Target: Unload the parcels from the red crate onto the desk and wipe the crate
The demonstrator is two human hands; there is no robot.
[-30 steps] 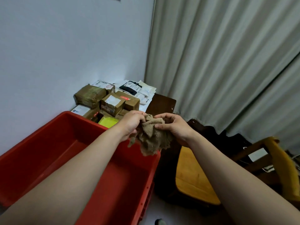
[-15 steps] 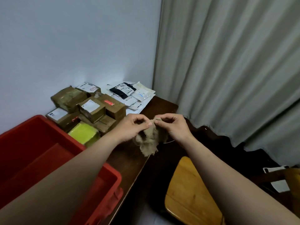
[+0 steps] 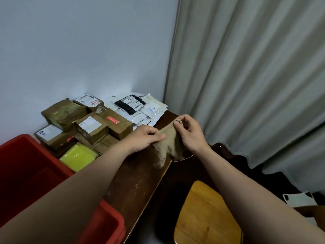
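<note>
The red crate (image 3: 26,173) stands on the dark wooden desk (image 3: 139,180) at the lower left, its inside bare as far as I see. Behind it, against the wall, lie brown cardboard parcels (image 3: 91,127), a yellow-green packet (image 3: 79,156) and flat white and black mail bags (image 3: 139,106). My left hand (image 3: 146,138) and my right hand (image 3: 189,132) both pinch a crumpled tan cloth (image 3: 167,147), holding it stretched between them above the desk's right edge, to the right of the crate.
A wooden chair seat (image 3: 205,213) sits below the desk edge at the lower right. Grey curtains (image 3: 246,76) hang on the right and a pale wall (image 3: 79,50) backs the desk. A white object (image 3: 299,199) lies on the dark floor.
The view has swung right, so the crate slid to the left edge. Both hands carried the cloth from above the crate to above the desk's right edge and spread it apart.
</note>
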